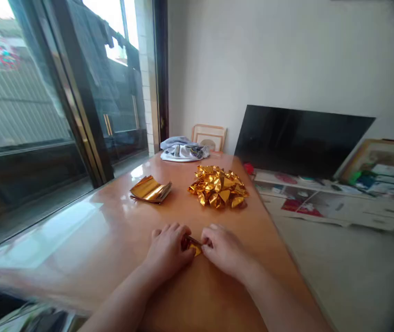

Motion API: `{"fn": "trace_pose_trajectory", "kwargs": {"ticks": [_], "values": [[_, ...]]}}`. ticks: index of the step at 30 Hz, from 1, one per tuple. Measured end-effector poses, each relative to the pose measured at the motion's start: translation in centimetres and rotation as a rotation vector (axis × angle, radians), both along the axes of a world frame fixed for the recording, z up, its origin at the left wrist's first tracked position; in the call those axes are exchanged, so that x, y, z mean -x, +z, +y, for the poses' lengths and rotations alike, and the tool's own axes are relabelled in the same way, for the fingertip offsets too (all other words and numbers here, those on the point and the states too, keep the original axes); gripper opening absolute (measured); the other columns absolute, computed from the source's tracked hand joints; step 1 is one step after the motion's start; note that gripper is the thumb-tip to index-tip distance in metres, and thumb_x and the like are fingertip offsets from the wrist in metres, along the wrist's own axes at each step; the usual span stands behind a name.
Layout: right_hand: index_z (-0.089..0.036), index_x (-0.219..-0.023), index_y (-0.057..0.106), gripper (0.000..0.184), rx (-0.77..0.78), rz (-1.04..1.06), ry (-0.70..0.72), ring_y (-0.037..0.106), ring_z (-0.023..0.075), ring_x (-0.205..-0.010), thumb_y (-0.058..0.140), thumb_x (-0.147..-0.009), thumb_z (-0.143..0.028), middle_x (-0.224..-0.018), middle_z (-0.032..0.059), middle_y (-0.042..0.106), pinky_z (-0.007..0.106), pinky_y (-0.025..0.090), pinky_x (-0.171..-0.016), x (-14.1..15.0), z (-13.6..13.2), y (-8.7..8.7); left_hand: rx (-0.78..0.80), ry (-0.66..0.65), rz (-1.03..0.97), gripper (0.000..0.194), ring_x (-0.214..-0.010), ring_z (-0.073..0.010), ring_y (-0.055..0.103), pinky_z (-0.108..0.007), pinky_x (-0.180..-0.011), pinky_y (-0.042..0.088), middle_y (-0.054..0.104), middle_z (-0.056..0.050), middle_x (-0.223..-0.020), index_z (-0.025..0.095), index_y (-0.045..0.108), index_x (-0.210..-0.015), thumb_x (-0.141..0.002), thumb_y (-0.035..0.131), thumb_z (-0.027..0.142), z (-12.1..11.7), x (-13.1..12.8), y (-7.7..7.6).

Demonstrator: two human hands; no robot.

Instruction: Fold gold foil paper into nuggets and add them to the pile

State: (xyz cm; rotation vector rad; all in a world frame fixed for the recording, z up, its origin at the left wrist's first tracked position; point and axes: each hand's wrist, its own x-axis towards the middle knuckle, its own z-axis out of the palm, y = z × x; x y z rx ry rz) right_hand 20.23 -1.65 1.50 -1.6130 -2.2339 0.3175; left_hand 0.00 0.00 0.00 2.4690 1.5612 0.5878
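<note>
A small piece of gold foil paper lies on the orange table between my two hands. My left hand is curled over its left end, fingers bent and pressing on it. My right hand pinches its right end with closed fingers. Most of the piece is hidden under my fingers. Farther back sits a heap of folded gold foil pieces. To its left lies a stack of flat gold foil sheets.
A folded cloth rests at the table's far end, with a framed picture behind it. A sliding glass door runs along the left. A dark TV screen leans over a low white cabinet at right.
</note>
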Motion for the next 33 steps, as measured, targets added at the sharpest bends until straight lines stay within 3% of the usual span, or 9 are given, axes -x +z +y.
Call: {"fn": "trace_pose_trajectory", "kwargs": {"ticks": [12,21,27,33], "values": [[-0.022,-0.082,0.061,0.006,-0.028,-0.056,0.017,0.053,0.0161,-0.085,0.059,-0.082,-0.016,-0.088,0.0003,0.062,0.028,0.029,-0.07,0.3,-0.9,-0.1,0.018,0.05,-0.065,0.041,-0.094,-0.0246,0.056,-0.035,-0.081,0.028,0.067,-0.001,-0.095,0.024,0.056,-0.1,-0.074,0.073,0.051,-0.4,0.4,0.1],[-0.022,-0.083,0.059,0.009,-0.019,-0.019,0.01,0.053,0.0149,-0.082,0.057,-0.08,-0.014,-0.087,-0.0004,0.062,0.027,0.028,-0.069,0.3,-0.8,-0.4,0.001,-0.01,-0.011,0.026,-0.091,-0.0236,0.054,-0.036,-0.079,0.026,0.066,-0.001,-0.088,0.025,0.067,-0.078,-0.078,0.07,0.051,-0.7,0.5,1.1],[-0.022,-0.083,0.058,0.009,-0.024,-0.046,0.03,0.053,0.0145,-0.081,0.057,-0.081,-0.014,-0.088,-0.0008,0.062,0.028,0.027,-0.068,0.3,-1.1,-0.2,-0.022,0.016,0.009,0.012,-0.09,-0.0226,0.054,-0.037,-0.08,0.026,0.067,-0.001,-0.086,0.026,0.068,-0.077,-0.084,0.059,0.031,-0.9,0.6,1.3],[-0.023,-0.085,0.061,0.01,-0.032,-0.104,0.046,0.054,0.0155,-0.083,0.057,-0.082,-0.015,-0.089,0.0002,0.062,0.028,0.027,-0.067,0.4,-1.5,0.2,-0.022,0.09,0.016,0.01,-0.094,-0.0242,0.055,-0.036,-0.08,0.028,0.066,-0.003,-0.093,0.025,0.061,-0.086,-0.078,0.056,0.022,-1.1,0.5,1.3]]}}
